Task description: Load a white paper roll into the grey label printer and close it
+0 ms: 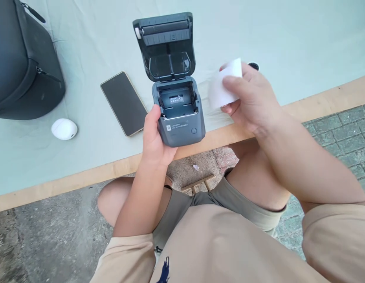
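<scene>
My left hand (154,137) grips the left side of a small dark grey printer (182,122) at the table's front edge. Its lid (166,45) stands flipped open toward the back, and the paper bay (176,100) inside is bare. To the printer's right, my right hand (250,98) holds a white paper roll (222,84) a little above the table. A loose end of the paper sticks up past my fingers.
A black phone (125,103) lies face up left of the printer. Further left sit a white oval case (64,129) and a large dark bag (23,63). A pale cloth (288,39) covers the table, with a wooden front edge (82,177). A small dark round thing (254,65) peeks out behind my right hand.
</scene>
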### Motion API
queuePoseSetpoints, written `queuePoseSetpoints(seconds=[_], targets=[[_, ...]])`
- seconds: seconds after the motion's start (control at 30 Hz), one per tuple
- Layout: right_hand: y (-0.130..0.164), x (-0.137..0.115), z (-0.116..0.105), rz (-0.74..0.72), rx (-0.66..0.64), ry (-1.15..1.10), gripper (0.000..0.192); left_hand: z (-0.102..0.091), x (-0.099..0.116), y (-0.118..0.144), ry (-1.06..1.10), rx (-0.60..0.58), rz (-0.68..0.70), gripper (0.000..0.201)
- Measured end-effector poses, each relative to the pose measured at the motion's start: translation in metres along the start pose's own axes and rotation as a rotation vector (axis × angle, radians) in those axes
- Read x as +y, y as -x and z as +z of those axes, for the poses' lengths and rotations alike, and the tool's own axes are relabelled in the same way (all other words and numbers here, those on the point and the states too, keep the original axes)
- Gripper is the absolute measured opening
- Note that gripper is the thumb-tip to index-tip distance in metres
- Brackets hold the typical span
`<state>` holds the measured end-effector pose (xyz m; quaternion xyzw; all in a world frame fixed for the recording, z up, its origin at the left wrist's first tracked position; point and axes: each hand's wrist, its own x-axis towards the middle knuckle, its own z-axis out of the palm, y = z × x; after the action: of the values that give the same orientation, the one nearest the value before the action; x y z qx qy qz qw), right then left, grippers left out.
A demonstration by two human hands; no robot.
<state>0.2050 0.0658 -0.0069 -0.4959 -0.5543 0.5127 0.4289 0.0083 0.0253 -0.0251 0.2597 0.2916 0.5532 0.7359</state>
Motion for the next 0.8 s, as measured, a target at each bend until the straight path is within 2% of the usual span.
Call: queuePoseSetpoints(seconds=[0.13, 0.2, 0.43, 0.53, 0.63, 0.7, 0.8], targets=[[0.006, 0.001, 0.005, 0.017, -0.018, -0.133, 0.042, 0.001, 0.000, 0.000, -0.002, 0.014, 0.007, 0.035], [0.008, 0.002, 0.005, -0.017, -0.025, -0.105, 0.044, 0.003, 0.000, 0.001, -0.021, 0.023, 0.014, 0.038], [0.005, 0.010, -0.002, -0.201, 0.131, 0.383, 0.048, 0.008, 0.001, 0.003, -0.131, 0.063, 0.012, 0.049], [0.004, 0.014, -0.004, -0.162, 0.095, 0.538, 0.043, 0.008, 0.001, 0.003, -0.153, 0.077, 0.008, 0.052], [0.011, 0.011, -0.006, -0.158, 0.057, 0.583, 0.050, 0.006, 0.000, 0.002, -0.130, 0.070, 0.022, 0.052], [0.018, 0.003, -0.011, -0.292, 0.140, 0.562, 0.045, 0.003, -0.001, 0.002, -0.094, 0.050, 0.028, 0.051], [0.024, -0.008, -0.025, -0.493, 0.425, 0.649, 0.029, -0.001, -0.003, 0.002, -0.058, 0.042, 0.042, 0.051]])
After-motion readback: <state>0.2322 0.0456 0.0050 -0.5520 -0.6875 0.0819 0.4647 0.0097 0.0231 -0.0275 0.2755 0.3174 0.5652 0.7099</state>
